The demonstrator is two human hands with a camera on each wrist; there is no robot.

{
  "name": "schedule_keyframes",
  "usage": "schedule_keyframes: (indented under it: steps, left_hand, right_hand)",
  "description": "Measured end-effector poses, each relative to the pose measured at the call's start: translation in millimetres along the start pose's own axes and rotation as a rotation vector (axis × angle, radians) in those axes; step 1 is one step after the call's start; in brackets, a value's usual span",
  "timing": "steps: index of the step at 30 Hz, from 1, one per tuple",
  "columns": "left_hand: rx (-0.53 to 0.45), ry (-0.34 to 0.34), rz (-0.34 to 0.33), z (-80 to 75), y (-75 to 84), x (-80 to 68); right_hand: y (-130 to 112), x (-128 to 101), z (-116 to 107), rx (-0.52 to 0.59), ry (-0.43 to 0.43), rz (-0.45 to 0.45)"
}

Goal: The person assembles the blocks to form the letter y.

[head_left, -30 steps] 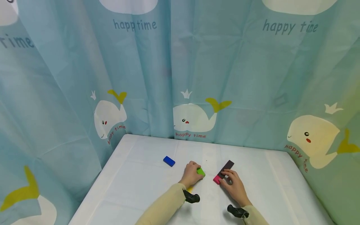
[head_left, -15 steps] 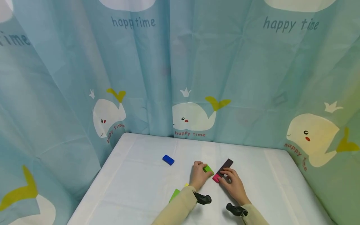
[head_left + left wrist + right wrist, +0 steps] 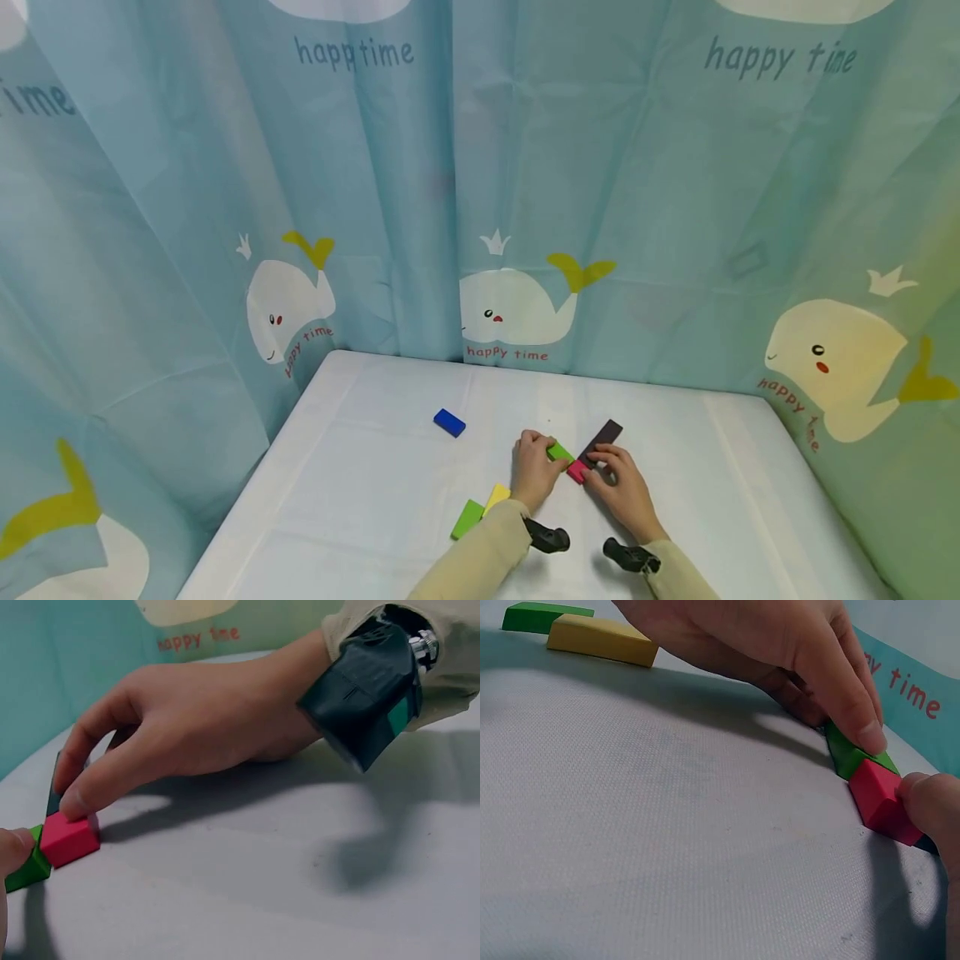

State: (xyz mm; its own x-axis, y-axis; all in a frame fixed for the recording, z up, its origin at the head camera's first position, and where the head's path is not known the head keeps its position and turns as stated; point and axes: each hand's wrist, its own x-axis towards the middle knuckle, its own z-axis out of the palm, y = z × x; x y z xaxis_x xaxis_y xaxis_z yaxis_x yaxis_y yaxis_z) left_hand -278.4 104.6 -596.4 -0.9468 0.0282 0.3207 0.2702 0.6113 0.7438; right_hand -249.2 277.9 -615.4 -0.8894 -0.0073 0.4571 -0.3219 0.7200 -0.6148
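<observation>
My left hand [image 3: 534, 468] pinches a small green block [image 3: 558, 451] between thumb and fingers. The block's end meets the corner of a pink block [image 3: 577, 472] on the white table. My right hand [image 3: 626, 496] holds the pink block, its thumb against one side and its fingers at a long dark block [image 3: 606, 435]. Pink and dark blocks lie end to end, with the green one angled off to the left. In the right wrist view, the green block [image 3: 847, 754] abuts the pink block [image 3: 881, 796]. Fingers partly cover all three blocks.
A blue block [image 3: 449, 422] lies alone toward the back left. Beside my left forearm are a yellow block [image 3: 497, 497] and a second green block [image 3: 467, 519], side by side. A blue whale-print curtain [image 3: 420, 208] hangs behind the white table [image 3: 360, 467].
My left hand has carried the green block rightward up to the pink block. The yellow and second green blocks have come out from behind my left arm. My right hand has stayed in place.
</observation>
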Motion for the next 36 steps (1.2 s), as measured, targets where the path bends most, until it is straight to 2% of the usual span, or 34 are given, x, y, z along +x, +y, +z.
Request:
schedule_keyframes:
  steps: [5, 10, 17, 24, 36]
  left_hand:
    - [0.012, 0.013, -0.02, 3.4, 3.8, -1.8]
    - [0.044, 0.031, -0.012, 6.0, 4.1, -2.1]
    - [0.058, -0.006, -0.039, 4.9, 6.2, -1.6]
    - [0.069, -0.026, -0.037, 5.1, 5.2, -1.9]
    - [0.108, -0.035, -0.032, 4.0, 4.9, -3.2]
  right_hand:
    - [0.2, 1.4, 0.1, 0.0, -0.011, 0.016]
    - [0.4, 2.7, -0.3, -0.012, -0.012, 0.015]
    - [-0.5, 4.2, -3.2, -0.003, -0.013, -0.001]
    - [-0.1, 4.4, -3.1, -0.008, -0.034, 0.021]
    - [-0.6, 2.7, -1.7, -0.015, -0.027, 0.033]
